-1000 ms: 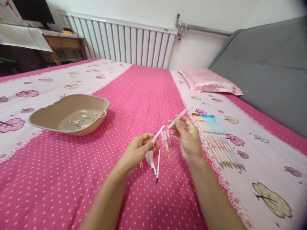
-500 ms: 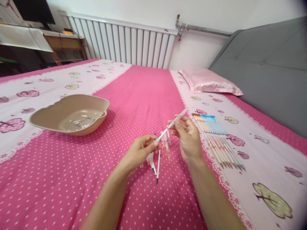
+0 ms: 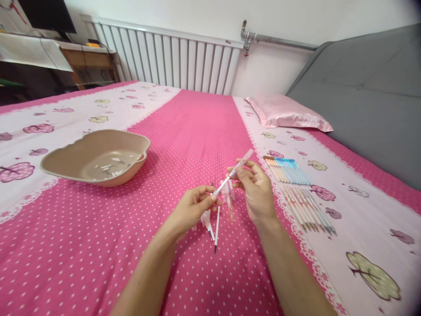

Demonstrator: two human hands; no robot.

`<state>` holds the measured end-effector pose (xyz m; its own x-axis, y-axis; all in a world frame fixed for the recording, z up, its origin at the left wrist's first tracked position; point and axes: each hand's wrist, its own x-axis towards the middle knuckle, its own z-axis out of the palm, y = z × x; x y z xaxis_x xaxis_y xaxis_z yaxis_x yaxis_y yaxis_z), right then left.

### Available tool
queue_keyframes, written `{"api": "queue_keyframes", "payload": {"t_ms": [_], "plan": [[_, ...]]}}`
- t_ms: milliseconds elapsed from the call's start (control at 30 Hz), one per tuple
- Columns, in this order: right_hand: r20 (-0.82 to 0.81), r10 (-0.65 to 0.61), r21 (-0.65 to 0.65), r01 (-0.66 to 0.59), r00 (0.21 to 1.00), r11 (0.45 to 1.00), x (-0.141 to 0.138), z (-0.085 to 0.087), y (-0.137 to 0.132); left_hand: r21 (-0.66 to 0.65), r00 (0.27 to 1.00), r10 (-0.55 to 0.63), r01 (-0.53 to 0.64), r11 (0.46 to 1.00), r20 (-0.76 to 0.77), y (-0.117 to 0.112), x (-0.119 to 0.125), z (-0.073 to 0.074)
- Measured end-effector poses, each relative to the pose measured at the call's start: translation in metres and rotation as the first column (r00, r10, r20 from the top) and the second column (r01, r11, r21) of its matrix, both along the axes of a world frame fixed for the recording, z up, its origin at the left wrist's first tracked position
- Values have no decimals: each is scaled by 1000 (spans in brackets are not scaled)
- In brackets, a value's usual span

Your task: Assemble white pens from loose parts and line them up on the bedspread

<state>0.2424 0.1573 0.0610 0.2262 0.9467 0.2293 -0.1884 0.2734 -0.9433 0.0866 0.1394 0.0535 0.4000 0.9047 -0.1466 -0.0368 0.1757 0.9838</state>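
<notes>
Apparently to keep them in line, my left hand point(image 3: 193, 206) pinches the white refill point(image 3: 223, 183), which meets the pink barrel point(image 3: 245, 158) clasped in my right hand point(image 3: 259, 188); loose pen parts point(image 3: 230, 205) lie below, between both hands.

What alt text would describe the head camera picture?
A left hand holds a white rod in line with a pinkish pen barrel in the right hand, above a pink dotted bedspread. Loose pen parts lie below; a tan basin with small white pieces sits left, two rows of pens right.
</notes>
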Motion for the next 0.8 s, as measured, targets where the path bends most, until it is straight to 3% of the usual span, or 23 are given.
{"api": "queue_keyframes", "payload": {"t_ms": [500, 800], "plan": [[1, 45, -26, -45, 999, 999, 1, 1, -1, -30, 1000, -2, 1, 1000, -20, -2, 0, 3], [45, 6, 1, -6, 999, 1000, 1, 1, -1, -16, 997, 26, -27, 1000, -72, 0, -1, 4]]}}
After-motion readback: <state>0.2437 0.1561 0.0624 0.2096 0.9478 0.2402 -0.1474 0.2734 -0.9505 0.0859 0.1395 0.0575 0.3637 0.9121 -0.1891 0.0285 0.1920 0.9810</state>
